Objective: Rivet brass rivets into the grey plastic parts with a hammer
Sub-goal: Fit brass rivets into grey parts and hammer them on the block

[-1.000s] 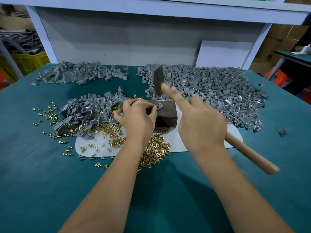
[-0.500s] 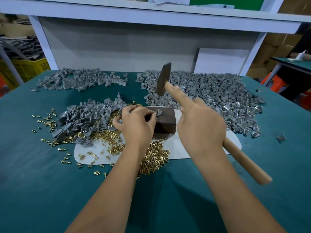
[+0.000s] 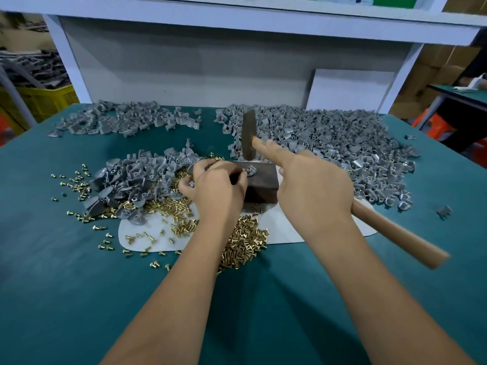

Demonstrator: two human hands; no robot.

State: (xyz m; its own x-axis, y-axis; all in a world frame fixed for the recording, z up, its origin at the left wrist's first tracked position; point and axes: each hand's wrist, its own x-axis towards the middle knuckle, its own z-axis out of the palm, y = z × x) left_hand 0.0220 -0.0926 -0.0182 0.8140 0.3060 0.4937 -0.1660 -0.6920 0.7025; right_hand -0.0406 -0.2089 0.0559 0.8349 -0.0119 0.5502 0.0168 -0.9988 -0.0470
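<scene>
Right hand (image 3: 313, 191) gripping raised hammer (image 3: 249, 135); left hand (image 3: 217, 185) pinching grey part (image 3: 250, 170) on block (image 3: 259, 180)

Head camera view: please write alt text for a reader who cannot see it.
A right hand raises a wooden-handled hammer above a dark block, where the left hand steadies a grey plastic part. Brass rivets and heaps of grey parts cover the green table.

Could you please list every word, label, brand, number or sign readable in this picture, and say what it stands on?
None: no readable text shows anywhere.
The hammer, the dark block, the white board against the back wall and the green panel on the shelf all show no lettering.
</scene>
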